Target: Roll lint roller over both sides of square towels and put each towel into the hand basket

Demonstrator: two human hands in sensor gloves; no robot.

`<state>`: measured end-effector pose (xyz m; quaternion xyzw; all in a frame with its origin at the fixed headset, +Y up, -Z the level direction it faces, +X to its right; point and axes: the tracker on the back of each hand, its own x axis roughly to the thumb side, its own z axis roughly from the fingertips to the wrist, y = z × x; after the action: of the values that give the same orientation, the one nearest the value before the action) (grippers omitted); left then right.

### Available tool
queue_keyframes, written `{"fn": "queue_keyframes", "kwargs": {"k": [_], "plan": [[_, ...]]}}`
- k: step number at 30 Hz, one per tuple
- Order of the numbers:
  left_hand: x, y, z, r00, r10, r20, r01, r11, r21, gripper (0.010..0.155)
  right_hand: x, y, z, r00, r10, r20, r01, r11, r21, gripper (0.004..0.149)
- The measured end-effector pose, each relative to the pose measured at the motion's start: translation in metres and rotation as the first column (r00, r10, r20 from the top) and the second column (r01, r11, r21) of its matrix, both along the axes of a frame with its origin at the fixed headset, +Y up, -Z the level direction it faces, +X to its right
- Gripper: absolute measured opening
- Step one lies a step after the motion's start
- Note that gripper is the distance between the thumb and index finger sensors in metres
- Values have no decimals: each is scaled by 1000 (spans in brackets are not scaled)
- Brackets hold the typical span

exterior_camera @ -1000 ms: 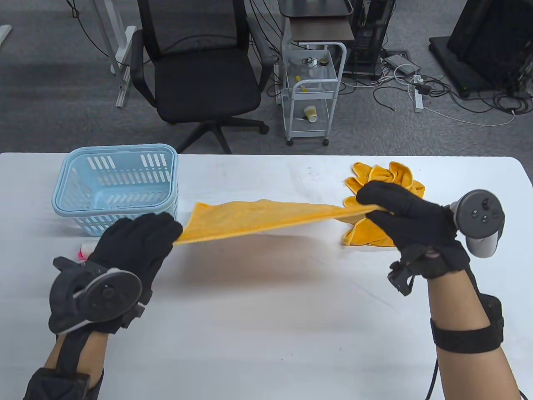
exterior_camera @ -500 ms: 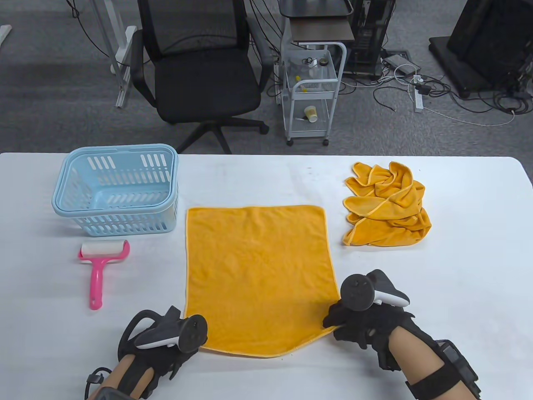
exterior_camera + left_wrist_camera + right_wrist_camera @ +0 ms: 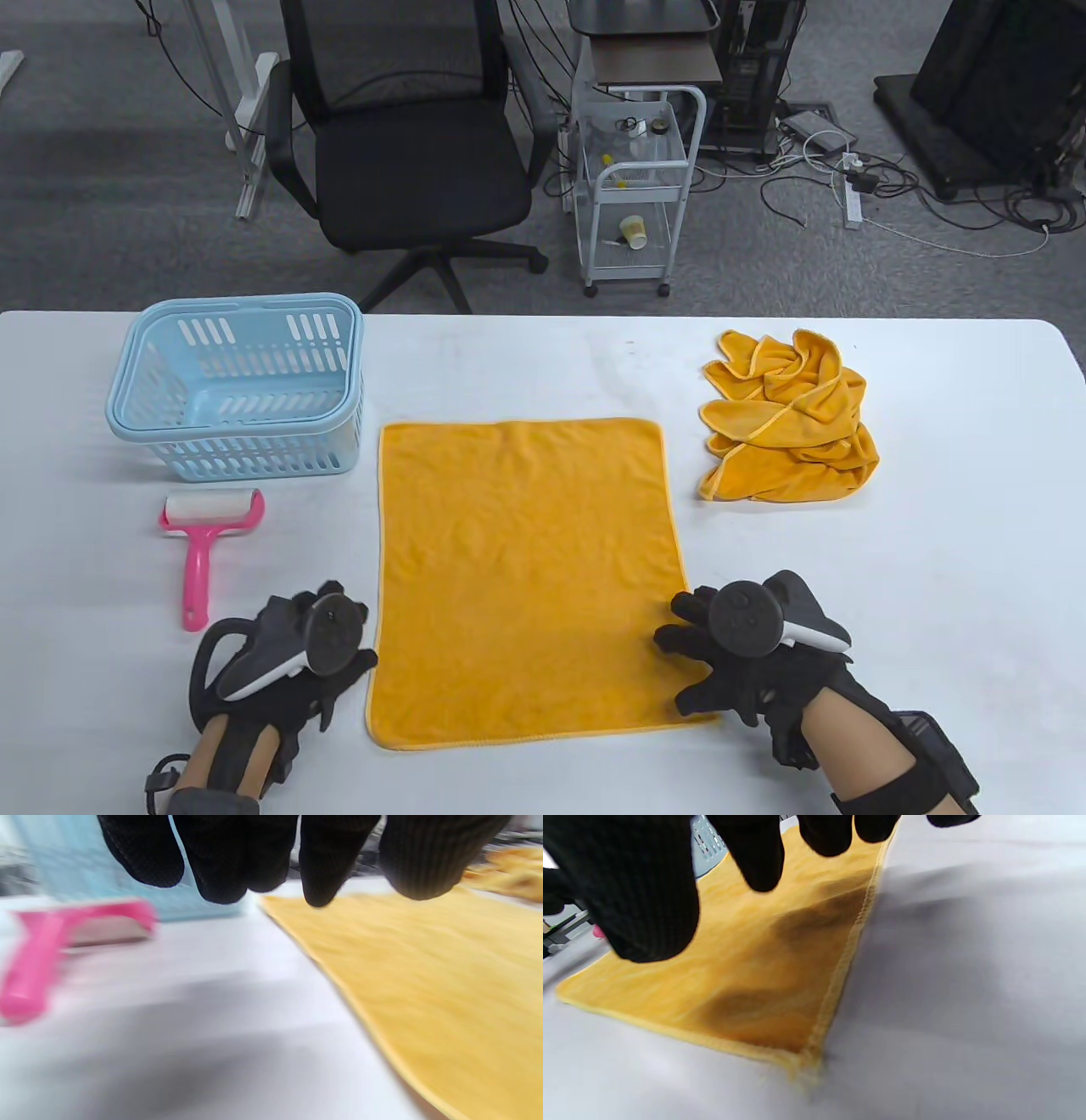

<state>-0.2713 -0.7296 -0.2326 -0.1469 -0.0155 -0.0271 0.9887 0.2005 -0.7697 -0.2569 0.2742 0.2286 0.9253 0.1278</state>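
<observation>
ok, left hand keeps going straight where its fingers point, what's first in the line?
Probably the lint roller. In the left wrist view, the left hand aims over bare table between the roller's pink handle and the flat towel, with the basket behind. Depth is unclear.

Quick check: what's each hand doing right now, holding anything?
Left hand: open, holding nothing, beside the flat towel.
Right hand: open, holding nothing, fingers spread over the towel's near right corner.
</observation>
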Motion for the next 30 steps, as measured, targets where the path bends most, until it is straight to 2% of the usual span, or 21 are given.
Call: {"fn": "queue_keyframes", "kwargs": {"k": [3,5,9,13,16,21,26,28,30], "plan": [[-30,1,-18,973,-1,-231,21,996,85,73,1,0,0,998,47,36,-50,995,82,92],[-44,-3,-26,928,18,-372,25,993,112,79,2,1,-1,996,68,59,-74,990,117,93],[-65,-13,-40,845,-4,-535,67,993,98,86,6,-3,-3,992,84,93,-95,988,119,94],[-86,-26,-52,745,42,-666,16,997,81,89,8,-6,-4,987,119,107,-130,985,112,95],[-96,-35,-59,694,68,-717,-13,997,83,89,8,-7,-4,986,126,108,-138,985,108,96],[-105,-47,-68,648,73,-758,-15,996,83,83,8,-7,-4,988,111,106,-123,986,111,95],[-111,-50,-75,632,40,-774,40,996,84,67,8,-9,-4,987,118,109,-129,986,101,95],[-114,-56,-76,631,39,-775,12,998,60,61,9,-11,-4,986,120,112,-131,987,93,94],[-113,-56,-72,621,79,-779,6,994,106,58,10,-11,-4,985,130,114,-141,986,91,94]]}}
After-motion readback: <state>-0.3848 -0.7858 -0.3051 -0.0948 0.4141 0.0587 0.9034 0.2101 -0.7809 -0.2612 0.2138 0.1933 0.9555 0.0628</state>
